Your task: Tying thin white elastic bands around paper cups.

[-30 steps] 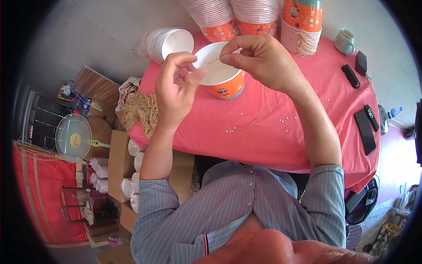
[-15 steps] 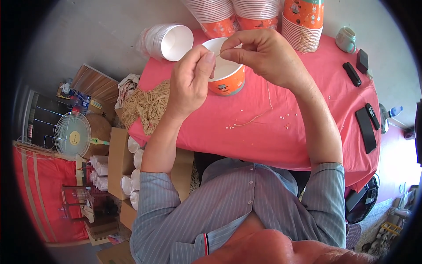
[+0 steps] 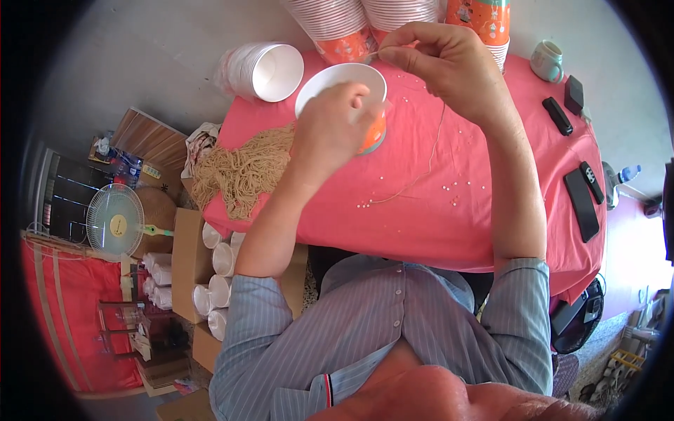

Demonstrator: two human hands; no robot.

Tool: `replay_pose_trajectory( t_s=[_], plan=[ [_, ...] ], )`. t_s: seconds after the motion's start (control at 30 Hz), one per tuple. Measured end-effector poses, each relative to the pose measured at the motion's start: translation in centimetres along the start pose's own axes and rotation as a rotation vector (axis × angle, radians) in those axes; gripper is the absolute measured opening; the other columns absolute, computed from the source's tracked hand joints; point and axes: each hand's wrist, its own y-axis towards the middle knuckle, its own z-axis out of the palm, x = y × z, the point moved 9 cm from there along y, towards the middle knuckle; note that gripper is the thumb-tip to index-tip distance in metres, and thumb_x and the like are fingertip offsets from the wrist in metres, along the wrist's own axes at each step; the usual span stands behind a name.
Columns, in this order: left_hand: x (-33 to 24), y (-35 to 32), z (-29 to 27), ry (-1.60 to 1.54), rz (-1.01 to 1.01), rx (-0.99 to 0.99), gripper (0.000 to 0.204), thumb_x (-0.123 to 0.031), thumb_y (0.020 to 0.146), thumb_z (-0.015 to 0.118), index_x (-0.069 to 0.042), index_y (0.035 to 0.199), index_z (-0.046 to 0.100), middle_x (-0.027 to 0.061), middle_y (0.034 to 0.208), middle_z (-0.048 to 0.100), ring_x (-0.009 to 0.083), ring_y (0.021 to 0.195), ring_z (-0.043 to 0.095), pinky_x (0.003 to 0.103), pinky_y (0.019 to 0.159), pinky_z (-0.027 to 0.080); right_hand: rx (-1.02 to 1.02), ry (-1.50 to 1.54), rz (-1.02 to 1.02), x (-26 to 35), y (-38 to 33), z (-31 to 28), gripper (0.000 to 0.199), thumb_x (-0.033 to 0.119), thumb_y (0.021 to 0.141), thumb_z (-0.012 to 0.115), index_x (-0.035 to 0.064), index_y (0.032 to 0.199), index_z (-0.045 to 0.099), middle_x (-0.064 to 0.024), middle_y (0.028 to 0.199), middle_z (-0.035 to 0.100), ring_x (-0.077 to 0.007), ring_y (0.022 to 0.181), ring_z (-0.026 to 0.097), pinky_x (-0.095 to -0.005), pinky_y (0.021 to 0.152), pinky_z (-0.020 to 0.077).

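My right hand [image 3: 449, 74] is raised above the far side of the table, its thumb and forefinger pinching a thin beige string [image 3: 441, 133]. A short end of the string sticks out left of the fingertips, and the rest trails down onto the cloth. My left hand [image 3: 335, 133] is over the orange-and-white paper tub [image 3: 375, 88], covering part of its mouth; motion smears its fingers. Several small white beads [image 3: 449, 187] lie scattered on the pink cloth, some by the string's lower end. What is inside the tub is mostly hidden.
A heap of beige string [image 3: 242, 168] lies at the table's left. Behind are a wrapped stack of white tubs [image 3: 277, 74] and stacked orange tubs [image 3: 340, 45]. On the right are a mug [image 3: 547, 63], a black phone [image 3: 581, 207] and small dark objects. A fan [image 3: 116, 221] stands left.
My hands have parted. The right rose up and right with the string; the left let go of it and came down and right over the tub. More scattered beads show.
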Motion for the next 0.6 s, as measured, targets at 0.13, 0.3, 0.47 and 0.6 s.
replay_pose_trajectory(
  t_s=[0.13,0.3,0.47,0.6],
  plan=[
    [2.1,-1.8,2.9,0.121,0.040,0.133,0.019,-0.021,0.107,0.067,-0.004,0.113,0.074,0.0183,0.095,0.078,0.0416,0.088,0.075,0.049,0.083,0.057,-0.027,-0.060,0.043,-0.4,0.4,-0.3,0.021,0.024,0.098,0.079,0.0070,0.110,0.084,-0.0052,0.079,0.074,-0.0106,0.072,0.067,-0.0314,0.069,0.0548],
    [5.5,-5.0,-1.0,-0.214,-0.143,-0.117,0.015,-0.014,0.110,0.066,0.000,0.113,0.072,0.0158,0.099,0.078,0.0292,0.089,0.076,0.040,0.082,0.057,-0.067,-0.061,0.052,-2.0,0.8,0.0,0.022,0.023,0.096,0.076,0.0048,0.106,0.083,-0.0062,0.077,0.073,-0.0121,0.071,0.067,-0.0326,0.069,0.0552],
    [8.2,-8.4,-2.0,-0.426,-0.190,-0.193,0.018,-0.015,0.114,0.065,0.002,0.117,0.067,0.0039,0.096,0.068,0.0100,0.087,0.060,0.028,0.078,0.050,0.065,0.041,0.072,-4.4,1.2,4.4,0.022,0.021,0.102,0.074,0.0004,0.108,0.077,-0.0027,0.086,0.074,-0.0071,0.083,0.067,-0.0298,0.079,0.0557],
    [9.2,-9.5,-2.1,-0.435,-0.178,-0.214,0.019,-0.017,0.115,0.065,0.001,0.118,0.065,-0.0004,0.093,0.062,0.0073,0.083,0.053,0.025,0.075,0.046,0.102,0.107,0.110,-6.9,1.6,6.7,0.020,0.020,0.094,0.073,0.0007,0.099,0.075,-0.0117,0.093,0.080,-0.0179,0.083,0.072,-0.0373,0.080,0.0577]
  ],
)
